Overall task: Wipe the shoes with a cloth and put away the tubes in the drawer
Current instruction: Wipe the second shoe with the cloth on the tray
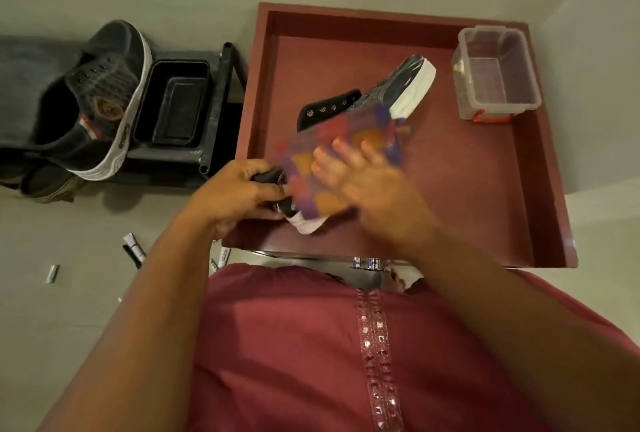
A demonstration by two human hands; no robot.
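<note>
I see my left hand (239, 189) gripping the heel of a dark shoe (391, 92) with a white sole, held over the open red drawer (540, 168), toe towards one o'clock. My right hand (367, 175) presses a blurred checked cloth (332, 154) flat against its side, fingers straight. Small tubes (133, 250) lie on the floor at eight o'clock.

Inside the open red wooden drawer (540, 161), bare floor lay free before the clear plastic box (497, 73) in its far right corner; my held black white-soled shoe (398, 85) blocked its middle.
</note>
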